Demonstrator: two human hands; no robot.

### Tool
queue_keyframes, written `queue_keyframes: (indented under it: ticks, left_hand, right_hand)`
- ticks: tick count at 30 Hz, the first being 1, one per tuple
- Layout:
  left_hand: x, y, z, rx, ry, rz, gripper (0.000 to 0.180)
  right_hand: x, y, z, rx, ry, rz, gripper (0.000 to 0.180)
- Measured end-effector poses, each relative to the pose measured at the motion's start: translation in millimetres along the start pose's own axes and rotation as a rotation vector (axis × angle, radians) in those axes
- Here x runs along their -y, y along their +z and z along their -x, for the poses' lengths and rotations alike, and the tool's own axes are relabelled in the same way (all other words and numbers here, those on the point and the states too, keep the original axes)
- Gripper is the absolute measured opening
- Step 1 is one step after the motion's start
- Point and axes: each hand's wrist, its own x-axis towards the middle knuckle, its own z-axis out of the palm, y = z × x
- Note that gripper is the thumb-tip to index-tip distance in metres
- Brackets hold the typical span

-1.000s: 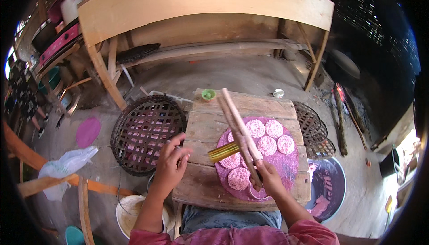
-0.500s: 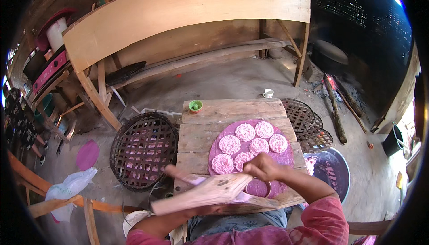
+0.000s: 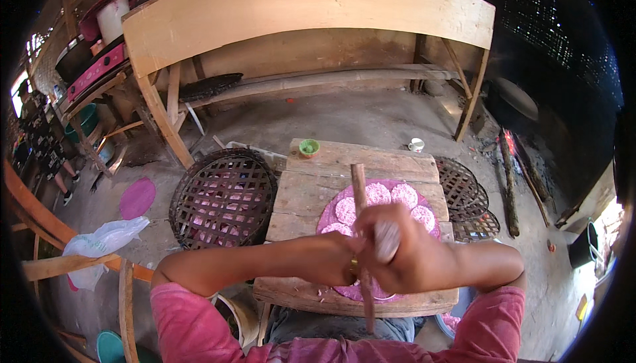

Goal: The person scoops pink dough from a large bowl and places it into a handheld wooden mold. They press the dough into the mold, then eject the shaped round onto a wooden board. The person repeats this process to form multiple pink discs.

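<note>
Both my hands meet over the low wooden table (image 3: 311,194). My left hand (image 3: 348,260) and my right hand (image 3: 397,250) are clasped together around a long wooden stick (image 3: 358,184), which points away from me over the table. Under them lies a round purple mat (image 3: 328,214) with several pink round cakes (image 3: 404,195) on it. My forearms in pink sleeves cross in front of the table's near edge and hide part of the mat.
A round woven rack (image 3: 224,197) holding pink cakes stands left of the table, more racks (image 3: 464,191) lean at its right. A small green bowl (image 3: 309,147) sits on the far edge, a white cup (image 3: 416,144) on the ground. A big wooden bench (image 3: 305,12) stands behind.
The stick swung from lying crosswise at the near edge to pointing away over the cakes. Both hands have come together on it at the table's near side.
</note>
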Motion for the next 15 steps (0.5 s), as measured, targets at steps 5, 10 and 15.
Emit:
queue_keyframes:
  ticks: [5,10,15]
  left_hand:
    - [0,-33,66,-0.247,-0.659,-0.355,0.029]
    - [51,26,106,-0.725,-0.517,0.098,0.045]
    - [99,70,94,-0.886,-0.379,-0.438,0.035]
  right_hand:
    - [-39,-91,47,-0.753,0.5,-0.135,0.017]
    - [-99,-90,134,-1.195,0.251,-0.706,0.011]
    - [-135,-60,174,-1.269,0.146,-0.97,0.007]
